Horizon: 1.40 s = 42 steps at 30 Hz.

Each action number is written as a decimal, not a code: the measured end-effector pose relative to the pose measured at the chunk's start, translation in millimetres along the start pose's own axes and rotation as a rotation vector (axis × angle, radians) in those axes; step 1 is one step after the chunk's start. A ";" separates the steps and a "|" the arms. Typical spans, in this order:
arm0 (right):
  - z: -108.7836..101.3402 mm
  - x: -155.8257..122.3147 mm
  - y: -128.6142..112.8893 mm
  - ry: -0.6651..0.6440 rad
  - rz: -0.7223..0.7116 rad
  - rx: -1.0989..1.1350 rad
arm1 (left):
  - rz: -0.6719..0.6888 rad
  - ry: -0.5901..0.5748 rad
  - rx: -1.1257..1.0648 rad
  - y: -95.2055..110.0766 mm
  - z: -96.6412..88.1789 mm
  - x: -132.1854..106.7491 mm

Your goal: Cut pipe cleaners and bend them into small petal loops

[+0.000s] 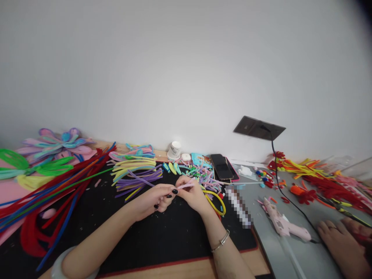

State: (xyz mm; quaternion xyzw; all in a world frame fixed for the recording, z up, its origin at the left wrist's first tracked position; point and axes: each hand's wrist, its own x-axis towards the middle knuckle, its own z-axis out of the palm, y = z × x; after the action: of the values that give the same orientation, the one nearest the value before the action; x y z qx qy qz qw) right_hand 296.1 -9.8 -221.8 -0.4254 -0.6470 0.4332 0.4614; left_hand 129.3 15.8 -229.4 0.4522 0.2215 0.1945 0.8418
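Note:
Over a black mat point(162, 236), my left hand point(157, 198) and my right hand point(192, 193) meet. Both pinch a short pink pipe cleaner point(186, 185) between their fingertips. The left fingers, with dark nails, are curled at its near end. My right hand grips its far end, a silver bangle point(221, 241) on that wrist. Yellow pipe cleaner loops point(216, 199) lie just right of my right hand. A bundle of purple and yellow pipe cleaners point(136, 174) lies behind my left hand.
Long red, blue and green pipe cleaners point(49, 197) fan out at left, with finished pastel flowers point(55, 145) behind. Two phones point(223, 167), a small cup point(174, 149) and cut scraps sit by the wall. A pink glue gun point(283, 224) and another person's hand point(343, 244) rest at right.

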 end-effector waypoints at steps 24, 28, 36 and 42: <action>4.2 3.8 15.9 0.168 0.261 0.345 | 0.419 0.253 0.948 -3.6 4.0 7.2; 2.8 4.4 15.6 0.183 0.201 0.337 | 0.451 0.239 0.883 -1.0 3.1 7.8; 4.2 6.0 9.4 0.152 0.153 0.030 | 0.429 0.468 0.521 -2.2 -7.0 12.9; 4.0 4.7 8.9 0.163 0.148 -0.065 | 0.381 0.532 0.319 -3.7 -6.7 13.1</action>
State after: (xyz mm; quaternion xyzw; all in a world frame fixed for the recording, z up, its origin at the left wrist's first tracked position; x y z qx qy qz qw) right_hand 292.6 -3.7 -230.1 -0.5204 -0.5880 0.4086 0.4652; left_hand 136.9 25.3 -238.4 0.5446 0.3721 0.4217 0.6223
